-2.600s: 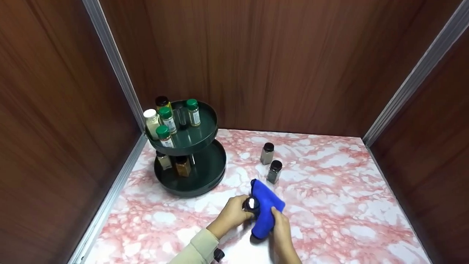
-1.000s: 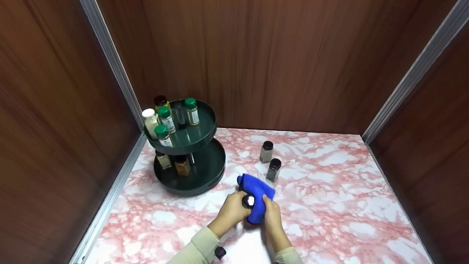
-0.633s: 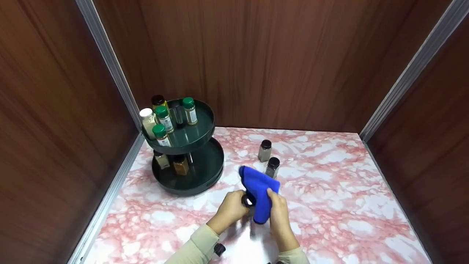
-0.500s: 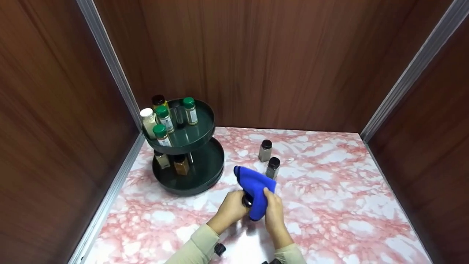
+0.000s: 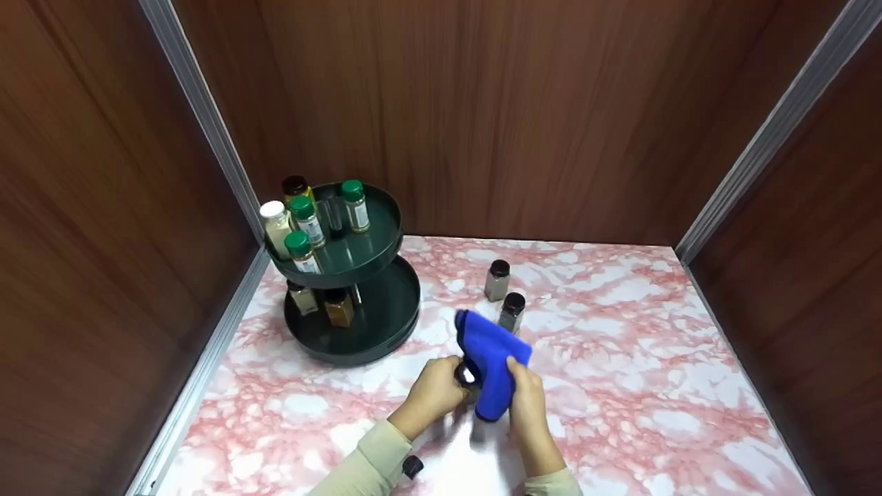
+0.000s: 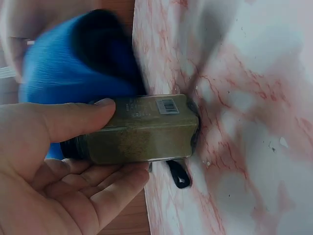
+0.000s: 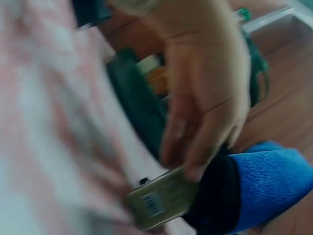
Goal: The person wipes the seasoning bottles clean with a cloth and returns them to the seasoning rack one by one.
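Observation:
My left hand (image 5: 434,390) grips a square spice jar (image 6: 139,139) with a black cap, thumb on one side and fingers on the other. A barcode label and greenish-brown powder show through its clear wall in the left wrist view, and its base is right at the marbled tabletop. My right hand (image 5: 529,405) holds a blue cloth (image 5: 490,355) with dark edging, thumb on top. The cloth lies against the jar's cap end, covering part of it in the head view. In the right wrist view the jar-holding hand (image 7: 205,93) appears, blurred.
A dark green two-tier rack (image 5: 368,251) stands at the back left with several spice bottles on it. Two black-capped jars, one grey-beige (image 5: 497,284) and one darker (image 5: 511,315), stand just beyond the cloth. Wooden panels (image 5: 468,124) enclose the table.
The cloth and right hand have shifted left and right by small amounts beside the jar, most recently to the right. The left hand keeps its grip on the jar, nearly in place.

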